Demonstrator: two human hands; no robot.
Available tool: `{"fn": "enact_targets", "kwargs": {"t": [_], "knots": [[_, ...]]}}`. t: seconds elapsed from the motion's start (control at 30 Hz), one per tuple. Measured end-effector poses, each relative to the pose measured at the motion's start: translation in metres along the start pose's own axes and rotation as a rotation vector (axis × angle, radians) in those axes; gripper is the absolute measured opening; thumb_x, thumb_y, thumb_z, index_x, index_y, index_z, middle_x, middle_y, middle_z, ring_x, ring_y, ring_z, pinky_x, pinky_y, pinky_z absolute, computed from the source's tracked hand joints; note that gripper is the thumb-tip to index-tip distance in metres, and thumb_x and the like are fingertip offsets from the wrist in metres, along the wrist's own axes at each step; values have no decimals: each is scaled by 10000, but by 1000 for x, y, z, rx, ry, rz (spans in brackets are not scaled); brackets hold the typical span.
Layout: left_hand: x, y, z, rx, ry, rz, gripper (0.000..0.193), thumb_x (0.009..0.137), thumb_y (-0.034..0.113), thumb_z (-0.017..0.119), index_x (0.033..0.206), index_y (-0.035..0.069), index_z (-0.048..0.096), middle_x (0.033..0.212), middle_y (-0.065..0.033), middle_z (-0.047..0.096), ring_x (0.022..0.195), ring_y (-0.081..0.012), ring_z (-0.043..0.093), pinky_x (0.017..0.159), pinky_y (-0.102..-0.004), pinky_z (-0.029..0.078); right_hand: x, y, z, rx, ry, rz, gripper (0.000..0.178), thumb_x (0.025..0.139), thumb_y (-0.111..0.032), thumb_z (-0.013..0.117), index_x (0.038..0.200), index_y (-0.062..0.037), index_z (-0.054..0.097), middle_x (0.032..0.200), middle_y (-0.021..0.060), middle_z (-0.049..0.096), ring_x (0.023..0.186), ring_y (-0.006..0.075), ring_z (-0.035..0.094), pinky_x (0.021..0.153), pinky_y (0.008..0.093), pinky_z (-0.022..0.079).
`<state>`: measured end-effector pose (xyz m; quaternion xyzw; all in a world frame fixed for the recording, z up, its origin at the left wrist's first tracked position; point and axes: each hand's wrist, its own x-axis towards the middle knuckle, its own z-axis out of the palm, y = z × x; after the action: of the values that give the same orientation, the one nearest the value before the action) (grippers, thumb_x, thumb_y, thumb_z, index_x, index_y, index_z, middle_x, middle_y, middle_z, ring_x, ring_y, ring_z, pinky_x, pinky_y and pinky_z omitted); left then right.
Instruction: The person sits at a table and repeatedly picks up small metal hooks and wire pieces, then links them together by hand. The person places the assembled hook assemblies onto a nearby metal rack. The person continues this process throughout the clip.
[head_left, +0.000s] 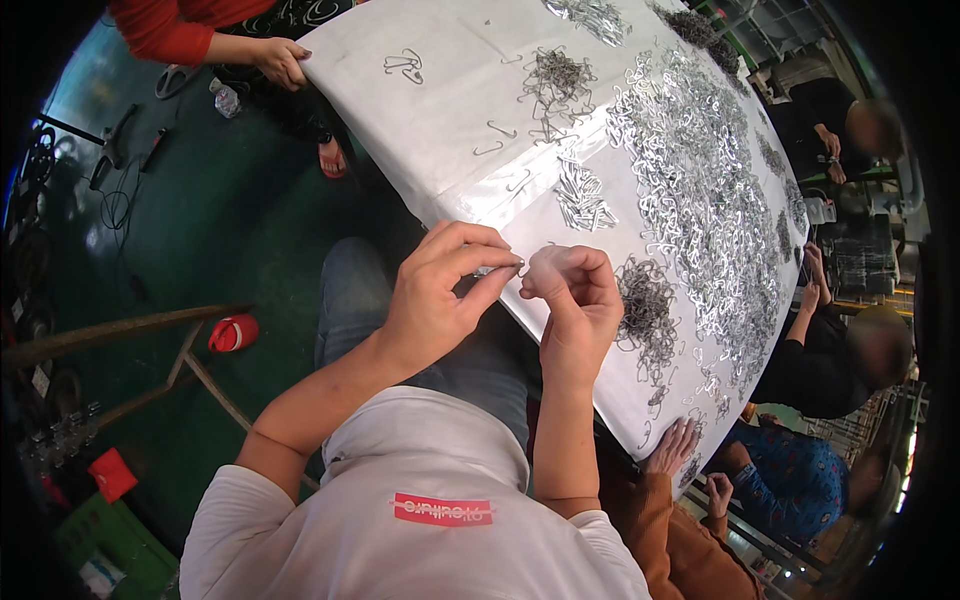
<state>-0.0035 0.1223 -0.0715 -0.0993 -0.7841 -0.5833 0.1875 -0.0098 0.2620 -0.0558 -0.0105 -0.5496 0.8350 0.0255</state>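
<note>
My left hand [440,280] is closed in a pinch at the near edge of the white-covered table [395,125]. A small dark metal piece shows at its fingertips. Facing it, my right hand [580,300] has thumb and fingers curled together, partly blurred; what they hold, if anything, is too small to make out. Just right of that hand lies a pile of dark bent wire hooks [648,305]. Beyond both hands is a small heap of shiny silver metal pieces [583,195]. A large spread of silver hooks [700,200] covers the table's right side.
More dark hooks [558,80] and loose ones lie farther up the table. A person's hand [280,62] with a red sleeve rests on the far left corner. Another person's hand [672,447] touches the near right edge. Several people sit along the right. A red object [233,333] is at left.
</note>
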Motion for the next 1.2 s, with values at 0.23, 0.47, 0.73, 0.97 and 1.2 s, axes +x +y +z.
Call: {"fn": "enact_targets", "kwargs": {"t": [0.23,0.47,0.73,0.97,1.2], "knots": [[6,-12,10,-112,-38,-8,147,768,-19,694,906,32,700,915,-74,658,863,-236,616,739,-316,501,-3,7,-3,-83,42,-246,184,836,102,636,884,-8,496,893,145,623,758,161,605,666,276,524],[64,-93,68,117,-148,149,111,820,114,675,921,80,704,880,-45,663,854,-230,602,750,-364,465,-18,3,-14,-161,33,-315,215,834,131,619,864,-22,471,883,150,613,781,181,608,692,298,529],[93,-145,134,633,-368,382,115,800,166,671,908,140,704,864,13,641,865,-174,579,706,-353,408,-28,6,-18,-172,22,-265,216,827,141,623,855,-13,475,889,144,620,788,165,609,679,271,526],[66,-88,92,32,-317,-93,140,817,129,672,917,39,712,830,-36,689,779,-176,613,692,-319,468,-31,11,-23,-193,15,-258,192,828,134,625,853,1,489,914,149,625,808,160,620,693,267,536],[18,2,2,-430,-264,-434,163,821,95,698,953,2,714,838,-44,718,716,-80,624,650,-243,497,-33,15,-15,-272,-23,-227,226,821,150,610,834,-22,464,877,128,611,727,121,572,644,249,503]]}}
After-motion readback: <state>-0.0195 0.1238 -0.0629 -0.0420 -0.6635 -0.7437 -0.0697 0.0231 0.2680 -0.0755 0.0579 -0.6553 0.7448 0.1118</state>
